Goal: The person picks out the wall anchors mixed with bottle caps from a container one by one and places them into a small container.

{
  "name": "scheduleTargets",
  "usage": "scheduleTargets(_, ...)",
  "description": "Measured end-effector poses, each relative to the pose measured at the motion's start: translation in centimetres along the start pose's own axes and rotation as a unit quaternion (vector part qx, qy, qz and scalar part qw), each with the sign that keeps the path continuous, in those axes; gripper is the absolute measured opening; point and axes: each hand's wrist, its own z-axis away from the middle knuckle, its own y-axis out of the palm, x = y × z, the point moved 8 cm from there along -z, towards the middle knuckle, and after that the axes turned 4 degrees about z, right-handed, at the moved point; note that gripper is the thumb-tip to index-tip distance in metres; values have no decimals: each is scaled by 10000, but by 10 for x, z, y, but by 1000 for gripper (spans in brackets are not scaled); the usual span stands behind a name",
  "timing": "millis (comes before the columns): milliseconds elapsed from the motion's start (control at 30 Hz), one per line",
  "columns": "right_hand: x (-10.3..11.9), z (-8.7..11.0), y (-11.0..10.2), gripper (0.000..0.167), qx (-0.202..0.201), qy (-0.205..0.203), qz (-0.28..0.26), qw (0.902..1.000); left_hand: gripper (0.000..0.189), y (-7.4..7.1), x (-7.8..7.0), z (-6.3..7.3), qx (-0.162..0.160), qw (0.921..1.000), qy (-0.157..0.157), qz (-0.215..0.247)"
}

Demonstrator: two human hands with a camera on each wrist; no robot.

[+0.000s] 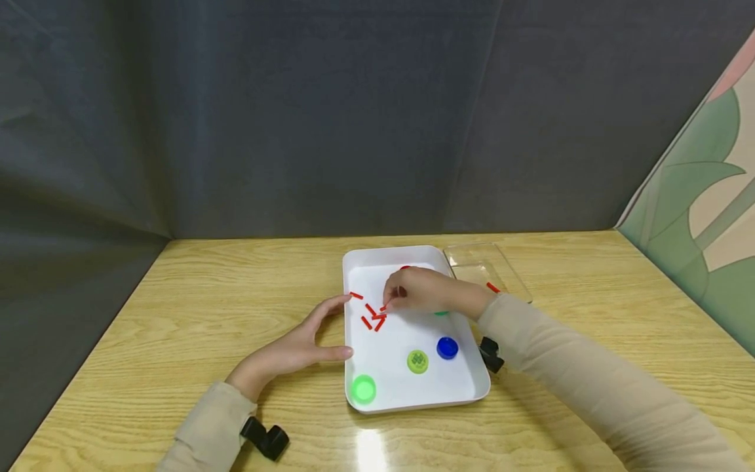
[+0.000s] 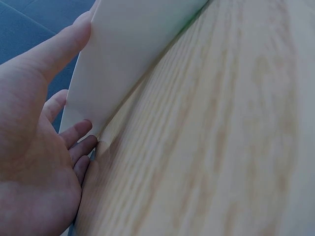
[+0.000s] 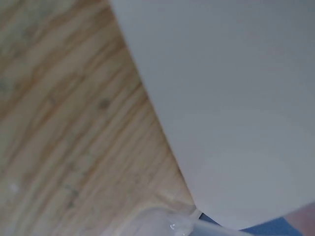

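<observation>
Pinching a red stick (image 1: 385, 307), right fingers (image 1: 390, 287) hover over the white tray (image 1: 389, 357), left fingers (image 1: 328, 307) apart alongside.

Tray (image 3: 221, 108) partly outside wrist views

we are seeing a smooth plastic tray (image 1: 386, 367), glossy wood-grained table (image 1: 177, 314), clear plastic box (image 1: 485, 260), matt cloth curtain (image 1: 324, 118).

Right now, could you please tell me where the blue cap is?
In the head view, the blue cap lies inside the white tray, toward its right side, just right of the yellow-green cap.
</observation>
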Motion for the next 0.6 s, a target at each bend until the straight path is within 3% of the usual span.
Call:
scheduleTargets(300,4,16,-11,4,-255,-135,-156,9995,88,0,0,-1,-3,10000,71,-15)
scheduleTargets(600,7,37,-21,3,-592,-79,-246,9979,89,-1,2,0,-15,10000,-51,-47)
